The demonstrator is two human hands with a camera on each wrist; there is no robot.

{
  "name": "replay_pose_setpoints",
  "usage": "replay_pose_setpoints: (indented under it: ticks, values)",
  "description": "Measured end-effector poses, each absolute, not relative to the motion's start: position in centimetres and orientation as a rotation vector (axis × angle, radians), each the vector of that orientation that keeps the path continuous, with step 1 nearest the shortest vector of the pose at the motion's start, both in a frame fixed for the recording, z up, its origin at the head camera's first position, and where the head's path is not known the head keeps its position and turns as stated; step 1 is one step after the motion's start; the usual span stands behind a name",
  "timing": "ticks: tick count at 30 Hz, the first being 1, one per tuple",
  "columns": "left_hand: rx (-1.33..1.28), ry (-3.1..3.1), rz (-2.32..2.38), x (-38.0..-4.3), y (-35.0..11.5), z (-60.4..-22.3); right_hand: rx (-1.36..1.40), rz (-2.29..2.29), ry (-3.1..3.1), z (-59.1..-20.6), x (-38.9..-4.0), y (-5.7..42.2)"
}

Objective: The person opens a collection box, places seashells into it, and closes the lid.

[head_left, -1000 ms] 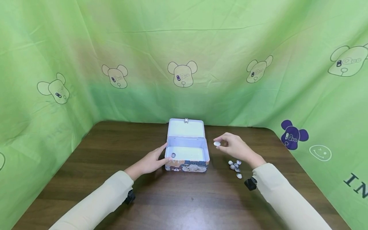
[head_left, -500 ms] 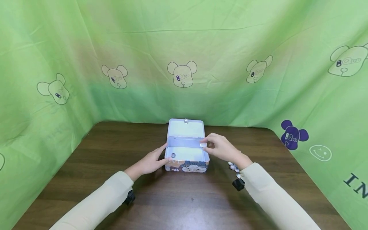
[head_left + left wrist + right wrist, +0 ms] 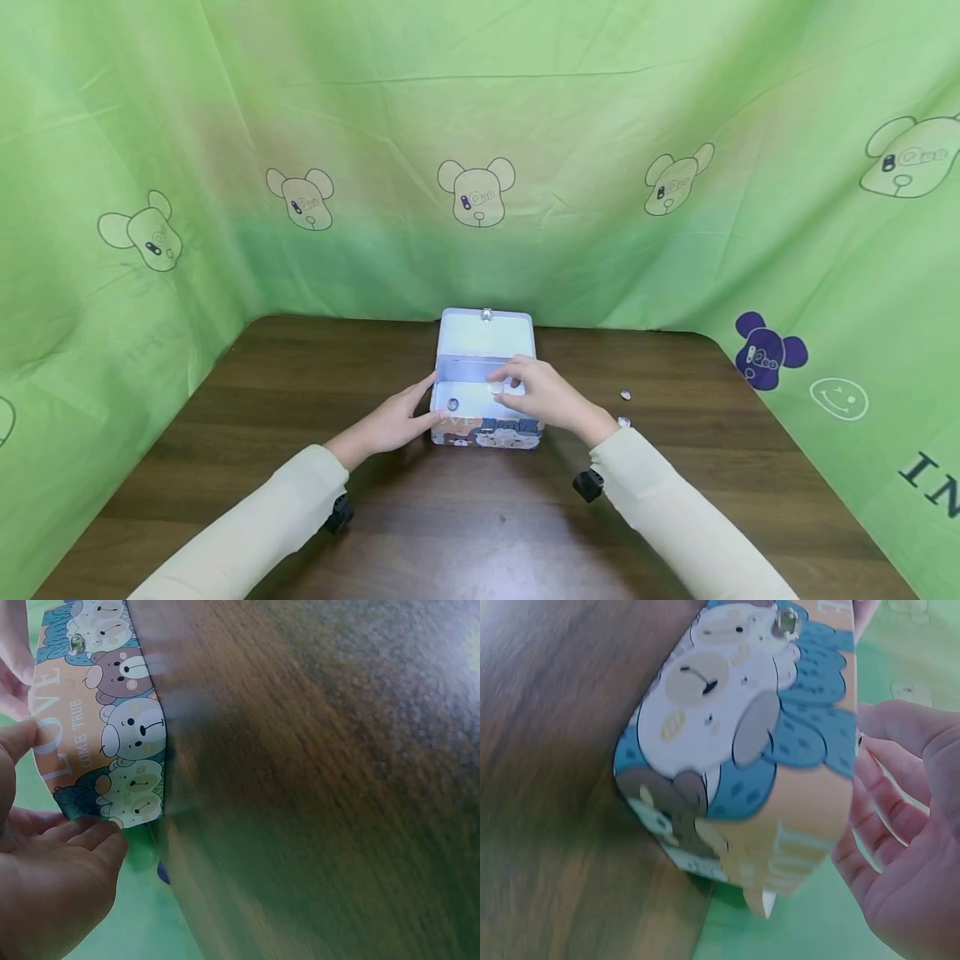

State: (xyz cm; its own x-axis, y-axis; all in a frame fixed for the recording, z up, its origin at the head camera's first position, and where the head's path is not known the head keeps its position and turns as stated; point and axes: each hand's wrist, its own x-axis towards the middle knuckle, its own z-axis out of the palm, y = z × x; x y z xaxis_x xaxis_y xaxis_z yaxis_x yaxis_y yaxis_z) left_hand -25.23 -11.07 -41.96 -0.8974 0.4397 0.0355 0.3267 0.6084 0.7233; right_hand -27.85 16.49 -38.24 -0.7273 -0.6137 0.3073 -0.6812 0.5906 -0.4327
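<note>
A lidded tin box (image 3: 486, 435) printed with cartoon bears stands on the table, its lid (image 3: 486, 333) tipped back. My left hand (image 3: 390, 425) holds the box at its left front corner, thumb at the front rim and fingers along the side. Over the box's interior, my right hand (image 3: 543, 393) pinches a small white seashell (image 3: 495, 388) between thumb and fingertips. Another seashell (image 3: 452, 404), darker, lies inside near the left front. In the right wrist view, the tin box (image 3: 727, 727) hides most of the pinched shell.
To the right on the brown wooden table (image 3: 675, 500) lie loose shells; one shell (image 3: 626, 395) shows beyond my right wrist, another shell (image 3: 624, 422) beside the sleeve, which covers that area. A green cloth curtain (image 3: 480, 267) with bear heads surrounds the table's back and sides.
My right hand has carried the pinched shell leftward from beside the box to over its interior. The right sleeve now covers part of the shell pile. The left hand has stayed put.
</note>
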Motion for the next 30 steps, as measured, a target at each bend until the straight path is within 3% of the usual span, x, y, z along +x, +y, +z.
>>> replay_pose_setpoints:
  ticks: [30]
  values:
    - [0.644, 2.685, 1.152, -25.2, -11.2, -42.1, 1.099, 0.817, -2.776, -40.3, -29.0, 12.9]
